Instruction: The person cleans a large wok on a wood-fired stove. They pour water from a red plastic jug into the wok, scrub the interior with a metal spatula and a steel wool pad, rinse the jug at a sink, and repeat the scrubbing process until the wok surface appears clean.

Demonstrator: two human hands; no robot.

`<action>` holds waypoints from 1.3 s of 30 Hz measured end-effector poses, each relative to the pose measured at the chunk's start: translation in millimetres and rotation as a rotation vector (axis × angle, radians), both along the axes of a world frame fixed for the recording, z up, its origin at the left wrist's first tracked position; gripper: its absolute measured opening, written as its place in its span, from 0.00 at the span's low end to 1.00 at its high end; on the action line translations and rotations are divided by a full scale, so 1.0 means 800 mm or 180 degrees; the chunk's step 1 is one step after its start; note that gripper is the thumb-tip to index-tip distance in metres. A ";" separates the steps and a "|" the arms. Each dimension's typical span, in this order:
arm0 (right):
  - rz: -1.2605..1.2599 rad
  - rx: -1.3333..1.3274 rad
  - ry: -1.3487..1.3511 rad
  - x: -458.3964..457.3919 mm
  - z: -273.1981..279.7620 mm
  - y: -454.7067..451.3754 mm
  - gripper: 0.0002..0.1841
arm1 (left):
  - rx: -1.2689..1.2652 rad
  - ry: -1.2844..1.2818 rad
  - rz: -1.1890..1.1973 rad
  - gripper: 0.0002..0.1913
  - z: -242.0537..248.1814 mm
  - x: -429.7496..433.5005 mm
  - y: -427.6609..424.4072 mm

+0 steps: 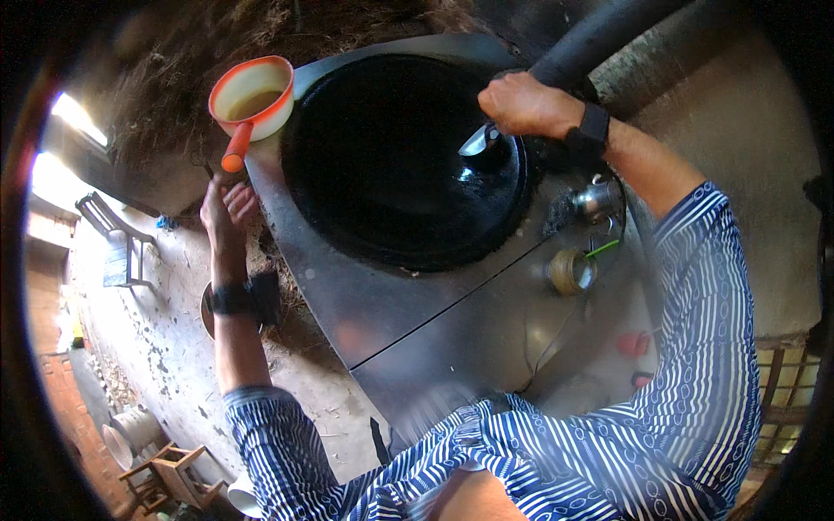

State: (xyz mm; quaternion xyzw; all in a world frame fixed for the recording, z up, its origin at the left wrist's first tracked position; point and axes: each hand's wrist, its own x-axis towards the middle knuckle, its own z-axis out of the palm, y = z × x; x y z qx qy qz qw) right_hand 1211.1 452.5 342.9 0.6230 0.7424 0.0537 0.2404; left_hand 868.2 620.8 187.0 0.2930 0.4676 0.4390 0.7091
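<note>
My right hand (pixel 531 106) is closed around the handle of a metal turner (pixel 477 140), whose shiny blade is inside a large black wok (pixel 391 169). The wok is set in a dark stove top (pixel 313 280). My left hand (pixel 227 207), fingers apart and partly curled, is just below the orange handle of a cream dipper (pixel 253 98) with an orange rim. It does not seem to touch the handle. Some liquid shows in the dipper, which rests at the stove's upper left corner.
On the right of the stove are a metal pitcher (pixel 596 200), a jar (pixel 572 272) with a green-handled spoon and a red item (pixel 633 343). A black pipe (pixel 599 39) slants above. A wooden chair (pixel 120 244) and a bucket (pixel 135 423) stand at left.
</note>
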 end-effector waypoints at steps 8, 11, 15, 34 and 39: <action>-0.0233 -0.0502 0.0238 -0.033 0.017 0.001 0.06 | 0.1747 0.1103 -0.2648 0.32 -0.017 0.190 -0.202; 0.0289 -0.0300 0.0750 -0.053 0.021 0.001 0.08 | 0.2037 0.0612 -0.2692 0.36 -0.013 0.258 -0.224; 0.0786 0.0230 0.1376 -0.068 0.013 0.016 0.10 | 0.1461 0.0957 -0.2597 0.15 0.004 0.288 -0.198; 0.0669 0.3140 0.4131 -0.045 -0.037 0.118 0.08 | 0.1654 -0.1277 -0.2418 0.18 0.019 0.360 -0.113; 0.0095 0.2041 0.4042 -0.047 -0.012 0.106 0.07 | 0.1741 -0.1252 -0.2485 0.19 -0.002 0.364 -0.110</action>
